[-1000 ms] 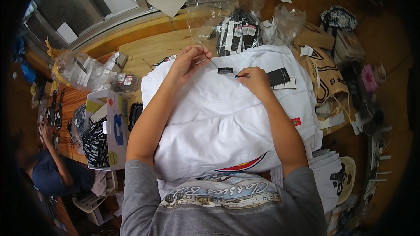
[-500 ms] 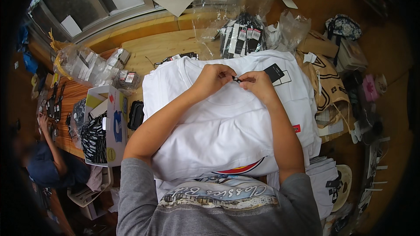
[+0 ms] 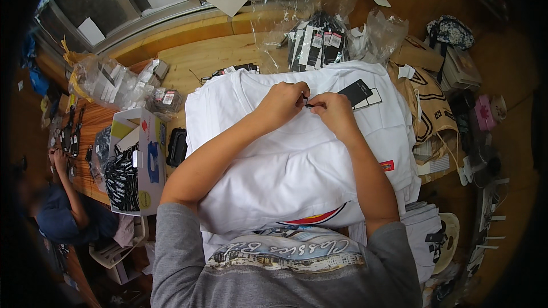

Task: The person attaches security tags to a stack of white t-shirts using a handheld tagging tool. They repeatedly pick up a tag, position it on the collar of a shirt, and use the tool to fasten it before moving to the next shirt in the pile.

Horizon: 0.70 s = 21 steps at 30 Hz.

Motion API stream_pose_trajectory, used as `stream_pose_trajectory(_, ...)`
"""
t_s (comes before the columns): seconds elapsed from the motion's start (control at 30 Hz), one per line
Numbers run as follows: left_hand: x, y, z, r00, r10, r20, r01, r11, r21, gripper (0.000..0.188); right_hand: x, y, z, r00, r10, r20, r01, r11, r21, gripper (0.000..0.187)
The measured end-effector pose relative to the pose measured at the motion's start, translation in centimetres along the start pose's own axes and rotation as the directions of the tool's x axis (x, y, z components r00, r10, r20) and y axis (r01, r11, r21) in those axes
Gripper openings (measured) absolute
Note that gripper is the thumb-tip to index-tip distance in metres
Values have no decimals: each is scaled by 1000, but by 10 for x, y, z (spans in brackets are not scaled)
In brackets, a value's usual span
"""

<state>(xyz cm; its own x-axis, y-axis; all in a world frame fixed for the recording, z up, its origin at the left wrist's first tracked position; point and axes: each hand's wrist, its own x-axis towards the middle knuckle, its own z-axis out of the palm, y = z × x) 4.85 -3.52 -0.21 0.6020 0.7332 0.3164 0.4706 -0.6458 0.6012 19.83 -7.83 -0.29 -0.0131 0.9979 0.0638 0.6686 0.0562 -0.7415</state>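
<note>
A white T-shirt [image 3: 274,159] lies spread on top of a pile of white garments in front of me. Near its neckline, both hands are closed in pinches over a small black tag string [image 3: 309,105]. The fingers of my left hand [image 3: 283,102] grip one part of it, partly hidden behind the knuckles. Just to the right, my right hand [image 3: 334,113] pinches the other part between thumb and forefinger. A black hang tag [image 3: 355,92] with a white card [image 3: 372,99] under it rests on the shirt beside my right hand.
Left of the pile stands an open carton [image 3: 151,165] full of black tag strings. Bundled hang tags [image 3: 317,43] in clear plastic lie beyond the shirts. A tan bag [image 3: 428,97] is at right. Another person's hand [image 3: 59,161] works at the far left.
My hands have drawn slightly apart, with the left fingers curling further in. The hang tag has turned a little on the shirt. At far left, the other person's hands have shifted slightly.
</note>
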Motion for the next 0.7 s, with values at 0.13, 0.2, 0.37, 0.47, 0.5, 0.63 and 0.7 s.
stream_pose_trajectory(0.13, 0, 1, 1, 998, -50, 40, 48, 997, 53, 19, 0, 1, 4, 999, -46, 9, 46, 999, -21, 14)
stream_pose_trajectory(0.2, 0, -1, 1, 997, -59, 45, 59, 998, 7, 19, 0, 1, 4, 999, -38, 22, 38, 999, 18, 14)
stream_pose_trajectory(0.37, 2, -11, -6, 986, -118, 117, 146, 949, -278, 24, 3, 5, 7, 971, 139, 195, -202, 915, 349, 16)
stream_pose_trajectory(0.47, 12, -20, -29, 942, -112, 318, 260, 841, -474, 25, 6, 11, 12, 984, 41, 176, -117, 888, 446, 16)
stream_pose_trajectory(0.5, 18, -24, -30, 962, -164, 218, 258, 806, -532, 26, 6, 11, 15, 990, 4, 141, -66, 900, 432, 16)
stream_pose_trajectory(0.63, 43, -17, -5, 971, -239, -17, 165, 716, -678, 42, 6, 5, 24, 996, -73, 54, 46, 916, 398, 15)
stream_pose_trajectory(0.7, 47, -11, 16, 984, -178, -18, 122, 740, -661, 51, 4, 1, 22, 997, -62, 36, 43, 920, 389, 14)
